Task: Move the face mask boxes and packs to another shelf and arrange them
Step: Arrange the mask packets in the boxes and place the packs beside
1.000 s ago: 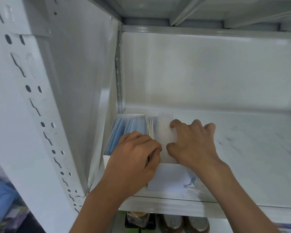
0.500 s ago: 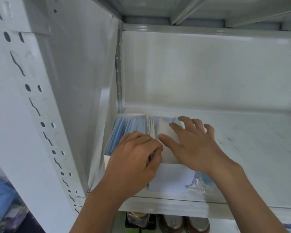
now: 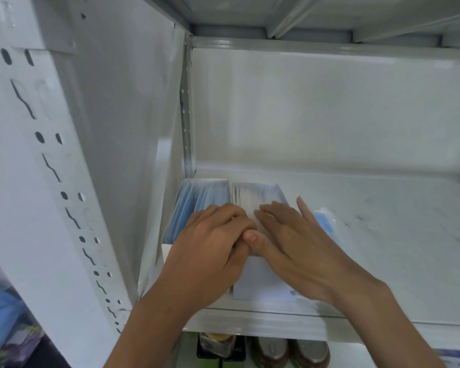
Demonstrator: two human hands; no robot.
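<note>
Two open white face mask boxes stand side by side in the shelf's left corner. The left box (image 3: 191,205) shows blue masks on edge; the right box (image 3: 258,288) shows white ones (image 3: 252,197). My left hand (image 3: 210,251) lies over the seam between the boxes, fingers curled down among the masks. My right hand (image 3: 290,240) rests flat with straight fingers on top of the right box's masks, thumb touching my left hand. A blue mask pack (image 3: 323,221) lies on the shelf just right of the boxes, partly hidden by my right hand.
The white metal shelf (image 3: 383,221) stretches bare to the right. A perforated upright post (image 3: 51,168) and side wall close off the left. Below the shelf's front lip (image 3: 276,325) stand jars and tins (image 3: 290,351). Blue fabric (image 3: 0,322) shows at bottom left.
My right hand has flattened and slid left over the right box, its thumb now against my left hand. The blue pack beside the box is more exposed. My left hand stayed put.
</note>
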